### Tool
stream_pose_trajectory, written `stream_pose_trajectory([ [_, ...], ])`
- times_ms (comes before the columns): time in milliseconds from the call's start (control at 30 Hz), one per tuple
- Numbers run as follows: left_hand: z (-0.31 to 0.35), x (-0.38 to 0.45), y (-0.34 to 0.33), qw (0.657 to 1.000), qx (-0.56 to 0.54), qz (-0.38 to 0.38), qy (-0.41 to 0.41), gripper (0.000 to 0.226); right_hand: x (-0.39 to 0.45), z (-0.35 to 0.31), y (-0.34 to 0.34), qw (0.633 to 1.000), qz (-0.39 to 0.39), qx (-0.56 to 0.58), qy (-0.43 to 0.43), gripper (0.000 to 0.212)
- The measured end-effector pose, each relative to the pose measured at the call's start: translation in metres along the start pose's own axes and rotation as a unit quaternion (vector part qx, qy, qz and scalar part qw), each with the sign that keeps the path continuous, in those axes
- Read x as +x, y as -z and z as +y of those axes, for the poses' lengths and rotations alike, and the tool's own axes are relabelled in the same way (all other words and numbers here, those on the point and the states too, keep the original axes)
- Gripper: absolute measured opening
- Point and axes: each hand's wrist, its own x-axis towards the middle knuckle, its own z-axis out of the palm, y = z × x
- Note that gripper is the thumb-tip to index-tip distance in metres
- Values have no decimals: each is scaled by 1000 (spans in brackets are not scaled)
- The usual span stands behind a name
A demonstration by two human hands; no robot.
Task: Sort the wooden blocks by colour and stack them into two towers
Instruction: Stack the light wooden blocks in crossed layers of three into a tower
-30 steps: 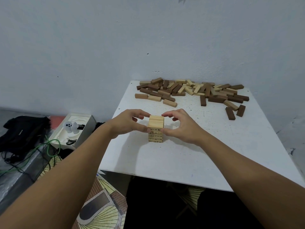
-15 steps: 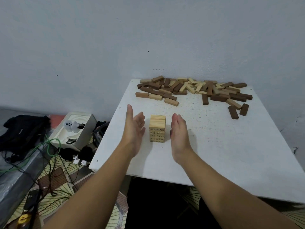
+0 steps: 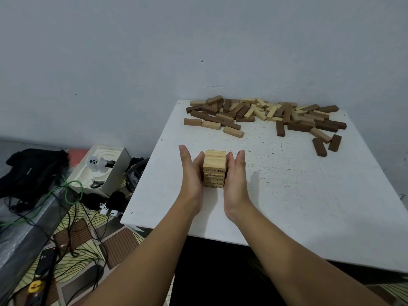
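Head view: both hands have closed in on the light tower [image 3: 214,168] since half a second ago, when they stood apart from it with a gap on each side. The left hand [image 3: 191,173] now lies flat against the tower's left face and the right hand [image 3: 235,175] flat against its right face, fingers straight and pointing away from the person, neither curled round anything. I judge this to be a squaring-up press, aligning the layers of pale blocks before more are added. The tower stands upright on the white surface [image 3: 309,195], near the front-left part, directly between the two palms and touching both. Its top layer shows above the fingers. The loose pile of blocks [image 3: 265,115], dark and pale mixed, lies well apart at the far edge by the wall. No dark tower is visible, so the task looks to be at an early stage.
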Motion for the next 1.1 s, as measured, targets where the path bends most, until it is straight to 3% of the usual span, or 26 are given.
stream_pose_trajectory([
  [133, -1, 0, -1, 1000, -6, -4, 8, 126, -1, -1, 0, 1000, -3, -10, -2, 51],
  [300, -1, -4, -8, 1000, -5, -11, -10, 111, -3, -1, -2, 1000, 2, 1, -6, 53],
  [600, -1, -8, -12, 1000, -3, -10, -17, 105, -8, -6, -6, 1000, 2, -7, -14, 53],
  [1100, 3, -12, -12, 1000, -17, -13, -13, 105, -10, -6, -6, 1000, 2, -9, -12, 56],
])
